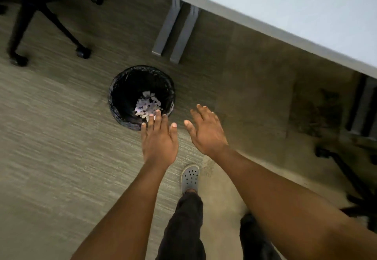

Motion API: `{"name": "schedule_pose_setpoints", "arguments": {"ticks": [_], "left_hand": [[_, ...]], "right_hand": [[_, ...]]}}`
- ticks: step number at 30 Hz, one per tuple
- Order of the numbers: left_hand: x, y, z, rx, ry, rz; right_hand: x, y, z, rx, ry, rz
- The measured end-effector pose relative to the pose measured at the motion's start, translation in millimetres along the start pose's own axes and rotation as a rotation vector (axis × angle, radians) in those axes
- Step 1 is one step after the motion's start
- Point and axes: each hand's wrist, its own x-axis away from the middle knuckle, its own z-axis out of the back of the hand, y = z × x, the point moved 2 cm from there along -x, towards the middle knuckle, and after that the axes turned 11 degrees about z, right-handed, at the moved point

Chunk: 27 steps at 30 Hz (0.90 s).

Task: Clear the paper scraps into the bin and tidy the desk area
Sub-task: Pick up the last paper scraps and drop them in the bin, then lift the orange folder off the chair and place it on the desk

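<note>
A round black mesh bin [122, 88] with a dark liner stands on the carpet under my view. A heap of pale paper scraps [147, 104] lies at its bottom. My left hand [159, 140] hovers palm down over the bin's near rim, fingers spread, holding nothing. My right hand [208, 130] is just to the right of the bin, also flat with fingers apart and empty. The white desk [295, 0] runs diagonally across the top right; I see no scraps on the part in view.
Grey desk legs [175, 29] stand behind the bin. A black office chair base [47, 15] with castors is at the top left, another chair base [346, 170] at the right. My grey clog [190, 177] and dark trousers are below the hands.
</note>
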Motion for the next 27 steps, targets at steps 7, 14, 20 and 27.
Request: {"name": "schedule_pose_setpoints", "arguments": {"ticks": [7, 14, 20, 27], "left_hand": [[80, 78, 27, -0.063, -0.114, -0.216], [154, 158, 35, -0.146, -0.217, -0.459], [215, 229, 29, -0.172, -0.259, -0.620], [291, 330, -2, -0.202, -0.310, -0.832]], "right_hand": [[100, 22, 62, -0.009, 0.043, -0.166], [205, 58, 121, -0.073, 0.150, -0.353], [287, 93, 167, -0.123, 0.271, -0.459], [395, 163, 193, -0.202, 0.413, -0.602]]}}
